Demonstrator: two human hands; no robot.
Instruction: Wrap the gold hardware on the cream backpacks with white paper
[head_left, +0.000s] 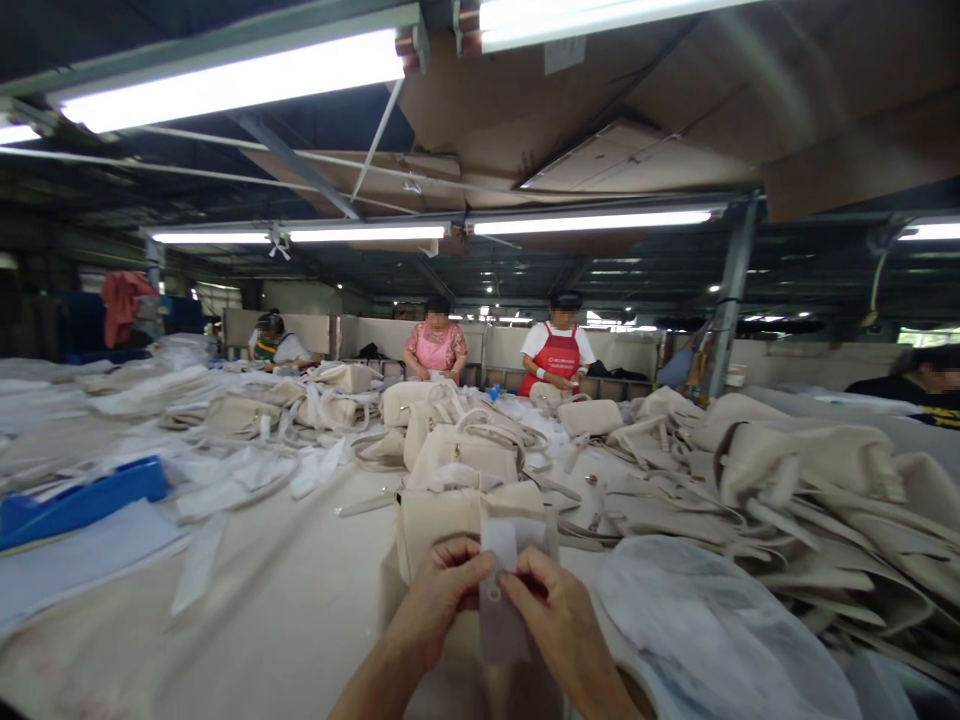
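Note:
My left hand [439, 595] and my right hand [555, 615] meet low in the middle of the view, both pinching a cream strap tab [501, 600] with a small metal snap. The tab hangs upright between my fingertips. Right behind it stands a cream handbag [442, 520] on the worktable [285, 600], with more cream handbags [461, 450] lined up further back.
A heap of cream bag pieces [810, 500] fills the right side, with white wrapping sheets [697, 630] in front. A blue tray [79, 500] lies at the left. Several people work at the far end of the table; one sits at the right edge.

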